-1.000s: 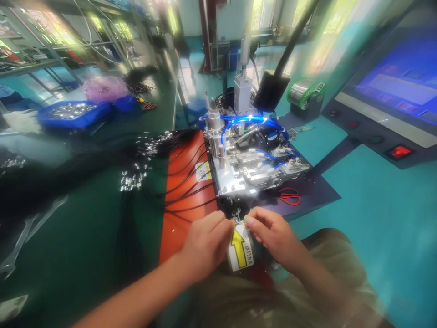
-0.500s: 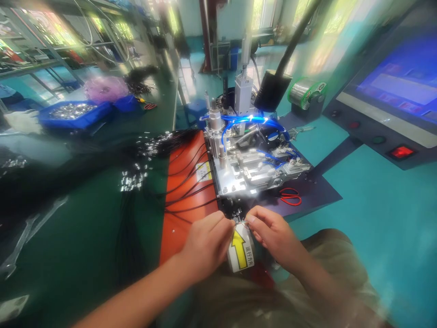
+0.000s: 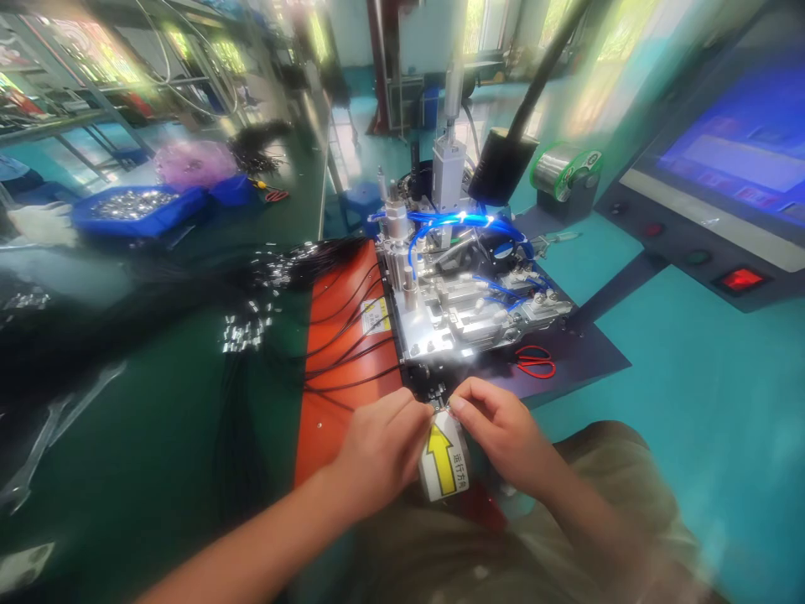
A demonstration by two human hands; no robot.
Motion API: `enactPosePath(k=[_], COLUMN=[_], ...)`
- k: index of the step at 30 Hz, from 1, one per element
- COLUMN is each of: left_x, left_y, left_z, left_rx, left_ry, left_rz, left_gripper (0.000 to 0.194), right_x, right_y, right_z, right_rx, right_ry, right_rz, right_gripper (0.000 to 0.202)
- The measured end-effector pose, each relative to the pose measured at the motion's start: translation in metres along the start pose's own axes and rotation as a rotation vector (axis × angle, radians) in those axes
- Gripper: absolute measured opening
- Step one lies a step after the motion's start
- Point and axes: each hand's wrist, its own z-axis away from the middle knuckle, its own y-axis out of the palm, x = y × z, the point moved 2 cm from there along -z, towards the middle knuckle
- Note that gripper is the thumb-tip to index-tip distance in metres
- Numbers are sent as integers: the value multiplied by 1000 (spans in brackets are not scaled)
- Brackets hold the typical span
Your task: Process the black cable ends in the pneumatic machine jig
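Both my hands meet at the front end of a metal machine point(image 3: 465, 310), just above a white label point(image 3: 445, 457) with a yellow arrow. My left hand point(image 3: 386, 445) is closed in a pinch; what sits between its fingers is hidden. Thumb and forefinger of my right hand point(image 3: 496, 428) press together close beside the left fingertips, at a tiny shiny piece too small to name. Several black cables point(image 3: 343, 369) run over the orange panel point(image 3: 340, 432) to the machine's left edge, the nearest ending by my left hand.
Red-handled scissors point(image 3: 536, 362) lie on the dark plate right of the machine. A solder wire spool point(image 3: 559, 172) and a lit screen point(image 3: 735, 143) stand farther right. On the green bench are metal-tipped cable bundles point(image 3: 245, 331), wrenches point(image 3: 50, 436) and a blue tray point(image 3: 135, 210) of small metal parts.
My right hand has shifted slightly left, bringing its fingertips closer to the left ones. My left hand stays in nearly the same place.
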Motion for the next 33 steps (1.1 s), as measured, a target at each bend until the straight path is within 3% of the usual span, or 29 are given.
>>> enactPosePath(k=[10,19,33], left_x=[2,8,14], left_y=[0,-2,-3], left_z=[-2,-7,-9], left_rx=[1,22,-5], left_ry=[-47,-98,-119], left_rz=[-52,61,-99], left_gripper=[15,24,33], right_x=[-4,-15,-25], right_y=[3,2,7], right_z=[-5,-15,-28], right_rx=[-92,-131,-138], right_ry=[-130,-73,-62], right_rz=[106,140,120], right_gripper=[24,24,24])
